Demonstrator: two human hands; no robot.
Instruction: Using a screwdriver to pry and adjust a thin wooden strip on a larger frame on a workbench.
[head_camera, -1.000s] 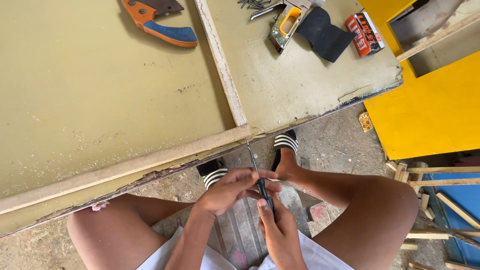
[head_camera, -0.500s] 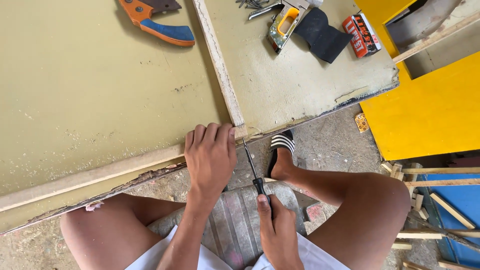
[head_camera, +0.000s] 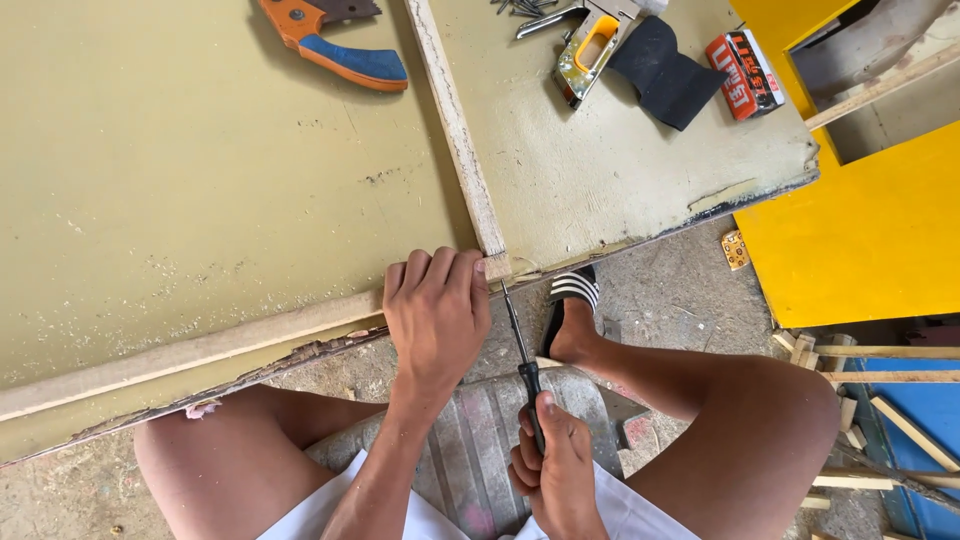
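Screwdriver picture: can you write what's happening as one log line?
left hand: flat on wooden strip at board edge | right hand: grips screwdriver | tip: at strip joint | stapler, saw: untouched on board

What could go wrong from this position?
1. The screwdriver tip sits at the strip joint right beside the left hand; a slip might jab the fingers.
2. The right hand grips only the handle's end, so control may be poor.
3. The board edge is splintered and could crumble when levered.
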